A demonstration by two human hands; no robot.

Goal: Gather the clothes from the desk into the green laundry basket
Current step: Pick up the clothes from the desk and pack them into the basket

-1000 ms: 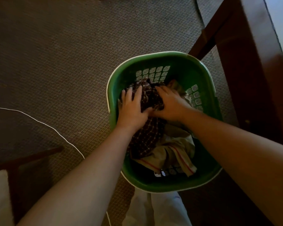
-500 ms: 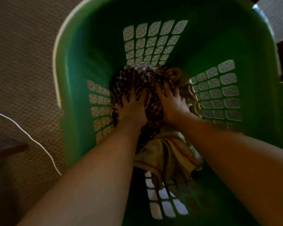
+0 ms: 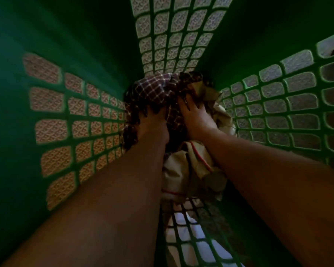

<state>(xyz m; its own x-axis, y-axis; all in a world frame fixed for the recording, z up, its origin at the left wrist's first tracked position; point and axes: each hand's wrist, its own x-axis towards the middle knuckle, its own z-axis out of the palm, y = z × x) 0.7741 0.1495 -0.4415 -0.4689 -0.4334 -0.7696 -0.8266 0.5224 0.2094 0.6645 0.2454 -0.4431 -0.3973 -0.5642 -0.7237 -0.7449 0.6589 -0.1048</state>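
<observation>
head view: both hands are side by side, deep inside the green laundry basket [image 3: 46, 35]. right hand [image 3: 196, 117] lies flat, fingers straight, on the dark checked garment [image 3: 154, 89]. left hand [image 3: 152, 124] touches the same garment; its fingertips are hidden in folds, so its grip cannot be told. beige garment [image 3: 183, 170] lies between the forearms, nearer than the hands

Arms outstretched, left hand [image 3: 152, 125] beside right hand [image 3: 196, 117], fingers [image 3: 183, 102] seemingly straight
</observation>
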